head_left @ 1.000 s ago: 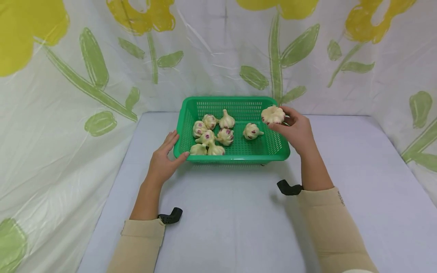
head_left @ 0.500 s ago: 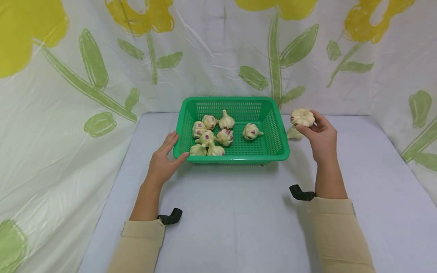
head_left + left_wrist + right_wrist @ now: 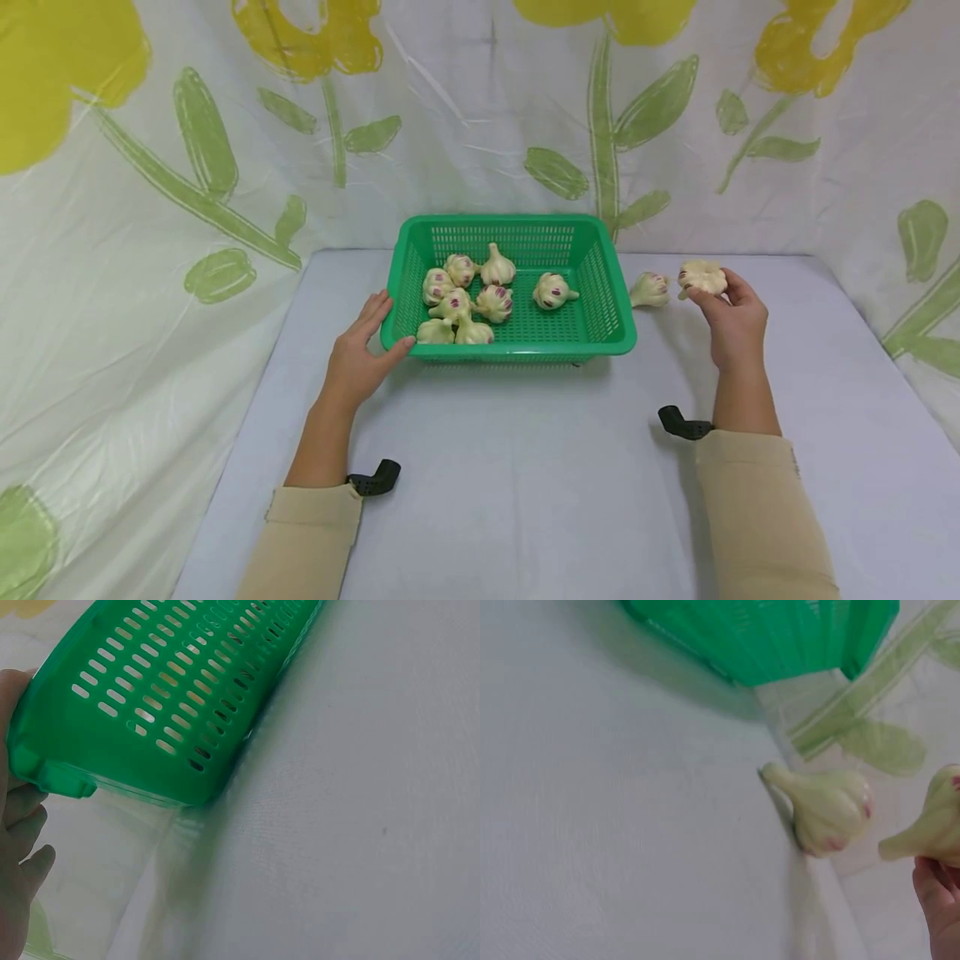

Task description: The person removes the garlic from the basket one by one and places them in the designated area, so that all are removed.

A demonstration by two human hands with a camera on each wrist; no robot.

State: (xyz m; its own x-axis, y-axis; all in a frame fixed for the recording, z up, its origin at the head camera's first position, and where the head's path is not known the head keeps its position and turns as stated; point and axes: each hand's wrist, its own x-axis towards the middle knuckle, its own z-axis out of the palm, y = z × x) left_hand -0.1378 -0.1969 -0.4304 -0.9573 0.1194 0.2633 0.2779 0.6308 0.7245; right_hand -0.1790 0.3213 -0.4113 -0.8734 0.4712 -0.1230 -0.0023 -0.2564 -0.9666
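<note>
A garlic bulb (image 3: 703, 278) is pinched between the thumb and fingers of my right hand (image 3: 738, 321), right of the basket. In the right wrist view this held bulb (image 3: 934, 821) shows its stem pointing left. Close by, a second garlic bulb (image 3: 650, 289) lies on the table beside the basket's right wall. My left hand (image 3: 358, 354) rests on the front left corner of the green plastic basket (image 3: 525, 347), its thumb on the rim and its straight fingers along the left side. Several purple-marked garlic bulbs (image 3: 495, 302) cluster in the basket's left part.
One more bulb (image 3: 552, 291) lies apart in the right half of the basket. The basket stands at the back of a white-covered table (image 3: 510, 467). Behind it hangs a white curtain (image 3: 465, 150) printed with yellow flowers and green leaves.
My right hand has carried its garlic bulb from over the basket's right rim out to the right and lower. The bulb on the table has come into sight. My left hand stays put.
</note>
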